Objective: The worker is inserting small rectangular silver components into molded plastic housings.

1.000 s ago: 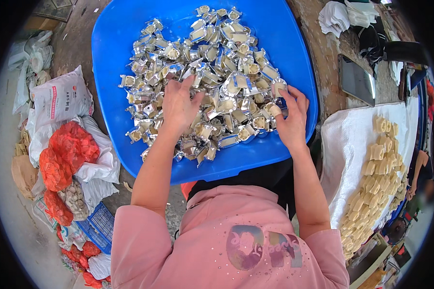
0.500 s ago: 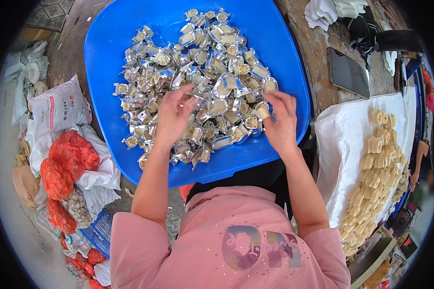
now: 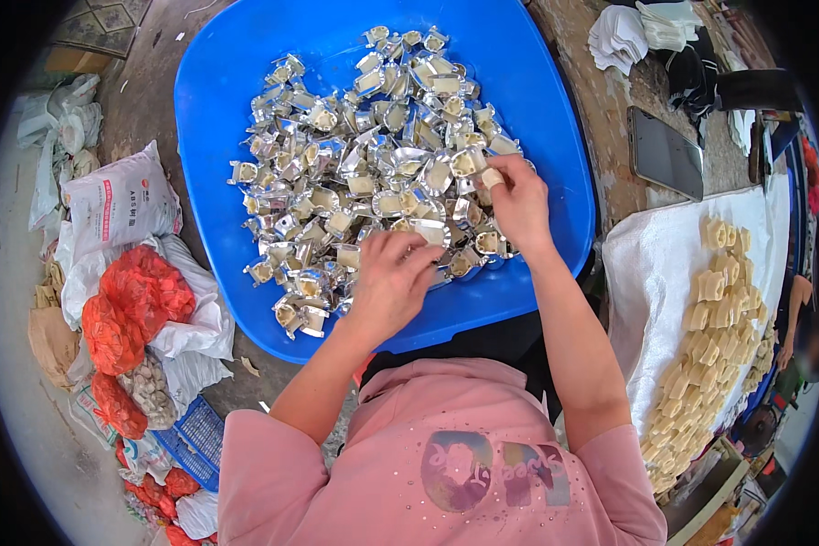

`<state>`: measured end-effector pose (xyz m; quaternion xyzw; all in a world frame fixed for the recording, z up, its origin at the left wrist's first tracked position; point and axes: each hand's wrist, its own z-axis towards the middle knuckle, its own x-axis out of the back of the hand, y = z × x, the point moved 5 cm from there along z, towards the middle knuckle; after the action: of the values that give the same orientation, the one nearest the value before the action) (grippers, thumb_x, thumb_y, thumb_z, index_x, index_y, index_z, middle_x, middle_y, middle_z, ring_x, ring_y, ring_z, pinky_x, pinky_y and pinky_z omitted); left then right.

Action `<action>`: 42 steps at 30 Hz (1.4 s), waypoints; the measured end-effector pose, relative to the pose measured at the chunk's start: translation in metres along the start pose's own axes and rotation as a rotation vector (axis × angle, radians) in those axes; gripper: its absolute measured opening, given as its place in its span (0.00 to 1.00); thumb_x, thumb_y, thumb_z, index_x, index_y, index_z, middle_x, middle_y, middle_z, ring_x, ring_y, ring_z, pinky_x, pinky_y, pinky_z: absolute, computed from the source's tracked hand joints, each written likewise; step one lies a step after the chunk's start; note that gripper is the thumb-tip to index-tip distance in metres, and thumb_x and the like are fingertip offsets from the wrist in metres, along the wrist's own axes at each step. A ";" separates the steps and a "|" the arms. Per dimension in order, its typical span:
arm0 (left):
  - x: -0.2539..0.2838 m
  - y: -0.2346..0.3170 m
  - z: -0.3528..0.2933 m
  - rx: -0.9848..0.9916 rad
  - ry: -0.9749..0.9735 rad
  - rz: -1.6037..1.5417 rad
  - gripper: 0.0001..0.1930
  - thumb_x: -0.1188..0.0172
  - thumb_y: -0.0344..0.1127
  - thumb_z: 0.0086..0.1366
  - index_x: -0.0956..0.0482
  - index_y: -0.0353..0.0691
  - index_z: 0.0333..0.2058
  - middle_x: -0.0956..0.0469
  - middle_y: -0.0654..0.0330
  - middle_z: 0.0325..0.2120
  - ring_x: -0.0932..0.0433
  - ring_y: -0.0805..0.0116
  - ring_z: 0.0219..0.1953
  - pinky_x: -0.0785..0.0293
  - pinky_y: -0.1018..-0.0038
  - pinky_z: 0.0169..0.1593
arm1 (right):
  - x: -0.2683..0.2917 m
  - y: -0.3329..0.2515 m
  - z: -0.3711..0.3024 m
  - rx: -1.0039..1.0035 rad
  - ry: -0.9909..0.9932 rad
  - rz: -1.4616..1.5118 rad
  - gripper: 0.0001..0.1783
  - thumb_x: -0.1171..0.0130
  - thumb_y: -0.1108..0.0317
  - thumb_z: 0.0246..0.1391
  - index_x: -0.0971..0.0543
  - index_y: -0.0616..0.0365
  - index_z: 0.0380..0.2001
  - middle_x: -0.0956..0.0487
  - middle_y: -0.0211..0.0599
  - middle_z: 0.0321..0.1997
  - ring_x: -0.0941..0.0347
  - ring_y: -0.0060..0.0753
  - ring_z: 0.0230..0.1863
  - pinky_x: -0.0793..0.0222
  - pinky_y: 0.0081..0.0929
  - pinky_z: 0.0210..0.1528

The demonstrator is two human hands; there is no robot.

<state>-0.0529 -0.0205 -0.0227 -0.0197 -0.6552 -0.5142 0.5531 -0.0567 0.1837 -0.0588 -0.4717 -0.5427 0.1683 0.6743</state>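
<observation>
A large blue tub (image 3: 214,146) in front of me holds a heap of small silvery pieces (image 3: 323,200) with cream-coloured parts in them. Low in the heap, my left hand (image 3: 391,287) has its fingers bent, its thumb and forefinger at a silver-and-cream piece (image 3: 429,232); the fingers are slightly blurred. Above the heap's right side, my right hand (image 3: 523,209) is closed in a pinch. A small cream-coloured bit (image 3: 491,177) shows at its thumb tip, and I cannot tell whether it is a wrap or a held piece.
On the right, many cream pieces (image 3: 701,350) lie on a white cloth (image 3: 632,273). Behind them are a dark phone (image 3: 664,153) and white gloves (image 3: 619,38). Sacks (image 3: 123,200), red bags (image 3: 146,296) and a blue crate (image 3: 196,441) stand left. Another person's arm (image 3: 794,314) shows far right.
My left hand has moved right and nearer to me, to a piece at its fingertips. My right hand has shifted slightly up, and its fingers have drawn together. The whole view has shifted slightly.
</observation>
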 end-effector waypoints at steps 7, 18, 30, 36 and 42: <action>0.025 -0.069 0.051 0.194 0.092 0.000 0.18 0.39 0.21 0.49 0.21 0.43 0.41 0.26 0.55 0.42 0.28 0.52 0.47 0.32 0.61 0.53 | 0.013 0.014 -0.024 -0.203 -0.027 0.251 0.15 0.48 0.82 0.50 0.25 0.64 0.43 0.20 0.43 0.35 0.21 0.34 0.36 0.27 0.28 0.40; 0.001 -0.109 0.091 0.032 0.003 0.123 0.14 0.39 0.21 0.52 0.20 0.40 0.39 0.23 0.56 0.40 0.26 0.53 0.45 0.28 0.63 0.49 | 0.040 -0.001 -0.054 -0.066 0.015 0.144 0.18 0.49 0.85 0.49 0.27 0.64 0.45 0.19 0.42 0.37 0.21 0.36 0.39 0.27 0.29 0.43; 0.014 -0.104 0.088 0.267 -0.002 -0.074 0.17 0.44 0.19 0.55 0.23 0.36 0.45 0.27 0.53 0.30 0.24 0.61 0.32 0.27 0.70 0.38 | 0.071 -0.007 -0.076 -0.066 0.121 0.144 0.18 0.47 0.85 0.49 0.26 0.61 0.44 0.19 0.40 0.37 0.21 0.35 0.36 0.28 0.26 0.40; 0.007 -0.135 0.061 0.639 0.023 -0.900 0.19 0.50 0.30 0.68 0.32 0.31 0.56 0.24 0.61 0.42 0.26 0.72 0.34 0.27 0.71 0.40 | 0.102 -0.010 -0.103 -0.131 0.226 0.183 0.17 0.46 0.84 0.49 0.26 0.62 0.44 0.19 0.41 0.36 0.22 0.33 0.36 0.28 0.25 0.42; 0.010 -0.054 0.081 0.461 -0.268 -1.371 0.19 0.48 0.33 0.68 0.31 0.32 0.55 0.24 0.60 0.42 0.27 0.73 0.38 0.29 0.72 0.43 | 0.124 -0.011 -0.132 -0.151 0.321 0.242 0.17 0.47 0.85 0.49 0.26 0.61 0.44 0.19 0.40 0.37 0.22 0.31 0.37 0.28 0.24 0.42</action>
<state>-0.1458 0.0051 -0.0393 0.4486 -0.6737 -0.5871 0.0126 0.1018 0.2098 0.0255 -0.6033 -0.3790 0.1295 0.6896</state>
